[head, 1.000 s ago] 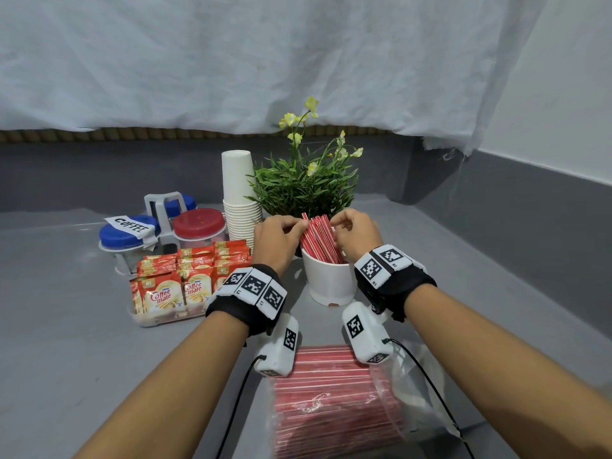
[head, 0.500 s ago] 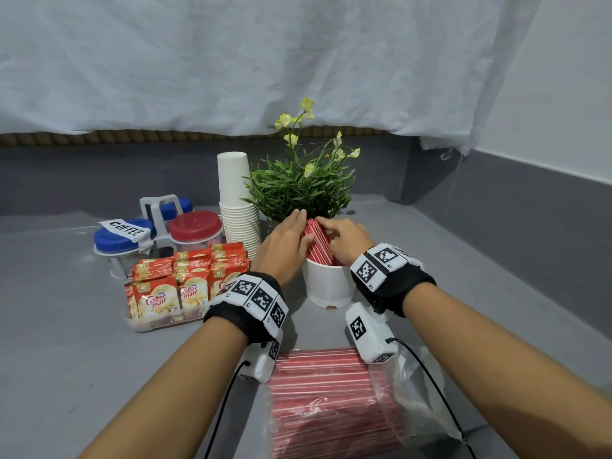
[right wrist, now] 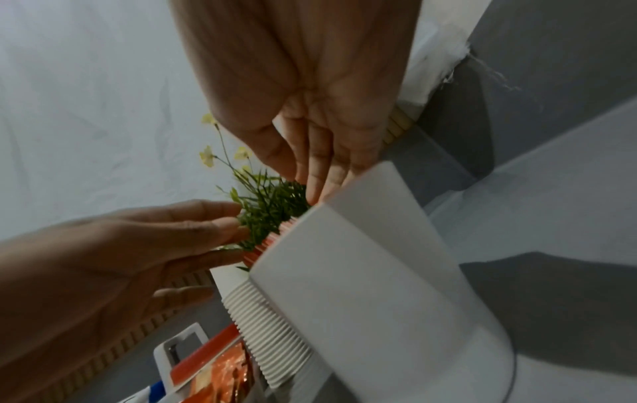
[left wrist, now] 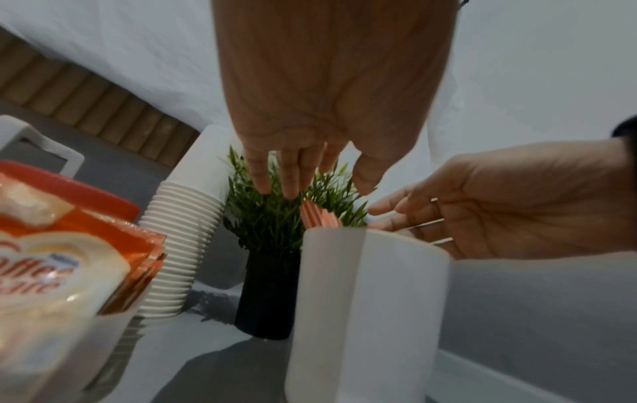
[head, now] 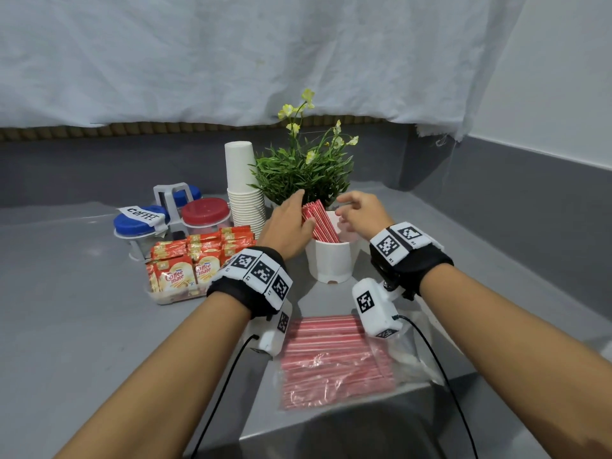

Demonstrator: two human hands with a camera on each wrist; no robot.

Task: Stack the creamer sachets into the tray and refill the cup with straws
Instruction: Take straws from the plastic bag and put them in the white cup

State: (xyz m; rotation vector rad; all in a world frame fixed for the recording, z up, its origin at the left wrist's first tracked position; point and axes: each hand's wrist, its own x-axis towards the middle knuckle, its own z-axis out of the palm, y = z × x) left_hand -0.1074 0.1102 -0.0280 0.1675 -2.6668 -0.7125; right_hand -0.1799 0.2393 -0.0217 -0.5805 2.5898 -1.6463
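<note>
A white cup (head: 331, 261) (left wrist: 365, 313) (right wrist: 365, 275) stands mid-table with a bundle of red straws (head: 318, 221) (left wrist: 318, 216) leaning left inside it. My left hand (head: 287, 223) (left wrist: 310, 152) lies with straight fingers against the left side of the straws. Over the cup's right rim hovers my right hand (head: 359, 210) (right wrist: 320, 161), its fingers relaxed and holding nothing. A clear tray (head: 165, 298) left of the cup is packed with red and white creamer sachets (head: 185, 266) (left wrist: 51, 245). A plastic bag of red straws (head: 334, 359) lies flat near the table's front edge.
Behind the cup stand a green plant with yellow flowers (head: 306, 167) and a stack of white paper cups (head: 243, 190). At the back left, a caddy holds jars with blue and red lids (head: 205, 210), one labelled COFFEE (head: 142, 215). A grey wall runs along the right.
Both hands let go of the straw tops and opened. The right hand drew off to the right of the bundle; the left flattened against its left side. The straws now lean left.
</note>
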